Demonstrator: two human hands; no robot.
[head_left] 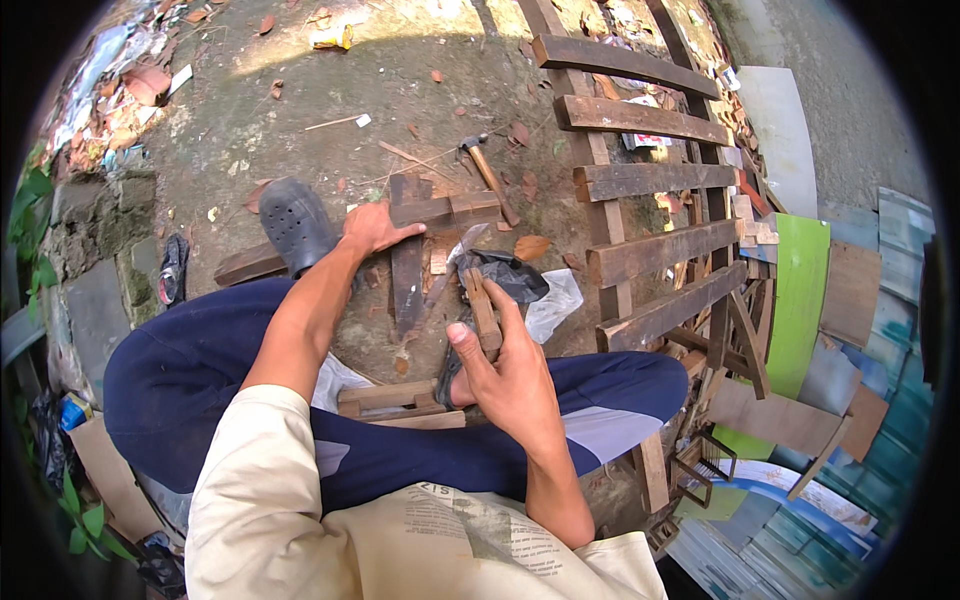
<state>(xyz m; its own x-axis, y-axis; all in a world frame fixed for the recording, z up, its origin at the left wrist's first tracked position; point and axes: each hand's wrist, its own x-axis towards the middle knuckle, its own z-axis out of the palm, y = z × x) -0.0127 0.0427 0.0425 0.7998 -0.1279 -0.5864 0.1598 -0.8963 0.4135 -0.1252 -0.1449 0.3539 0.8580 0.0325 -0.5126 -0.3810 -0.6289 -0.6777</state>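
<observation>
My left hand (372, 228) grips the left end of a short dark wooden plank (450, 209), thumb stretched along its near side. That plank lies across another dark board (406, 265) on the ground. In front of my body, my right hand (507, 385) is closed round a blocky brown wooden piece (484, 308), shaped like a handle. Just past its far end is a pale curved blade (466, 242); whether the two are joined is unclear. A hammer (490, 180) with a wooden handle rests beyond the plank. Beside the blade are a black plastic bag (512, 273) and a clear one (556, 303).
To the right lies a slatted wooden frame (660, 180). Panels, including a green sheet (800, 310), lean beyond it. My dark clog (297, 222) presses near a wooden beam (248, 263). Wood pieces (395, 400) sit between my legs. Broken blocks (100, 240) stand left.
</observation>
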